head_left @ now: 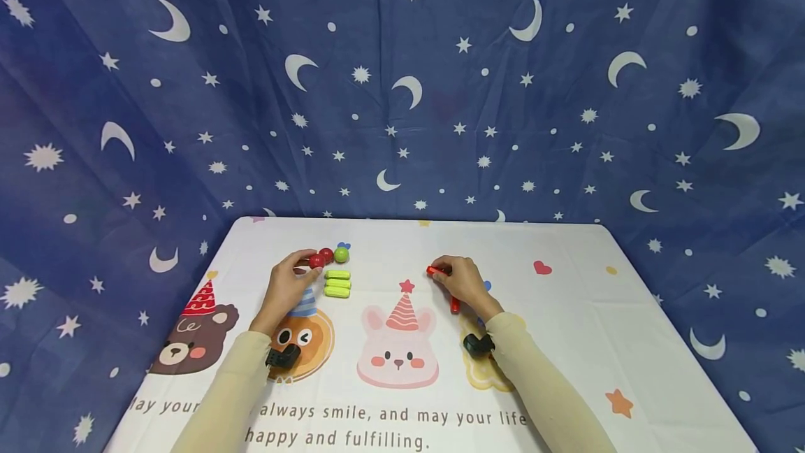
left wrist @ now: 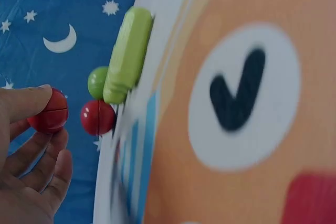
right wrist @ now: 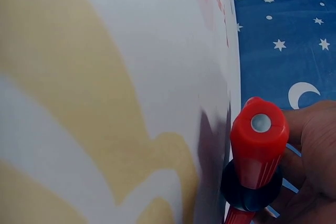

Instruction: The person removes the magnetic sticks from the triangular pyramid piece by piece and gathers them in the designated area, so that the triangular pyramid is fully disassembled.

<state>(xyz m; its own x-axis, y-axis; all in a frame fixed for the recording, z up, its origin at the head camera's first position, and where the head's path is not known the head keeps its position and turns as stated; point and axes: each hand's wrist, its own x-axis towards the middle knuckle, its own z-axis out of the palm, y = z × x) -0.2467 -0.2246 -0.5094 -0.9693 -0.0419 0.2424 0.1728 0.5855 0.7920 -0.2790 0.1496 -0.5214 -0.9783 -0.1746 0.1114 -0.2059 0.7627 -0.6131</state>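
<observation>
We find the left hand (head_left: 284,290) pinching a red ball (head_left: 316,261) beside a second red ball (head_left: 327,254), near green bars (head_left: 337,284) on the counter (head_left: 390,240). The right hand (head_left: 467,282), well apart, appears to grip a red piece (head_left: 431,270), its shape partly hidden from us.

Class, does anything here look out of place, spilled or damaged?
Nothing stands out: three green bars lie side by side, a green ball sits beside a red ball, the left hand holds a second red ball, and the right hand holds a red piece. No spill or breakage shows.
</observation>
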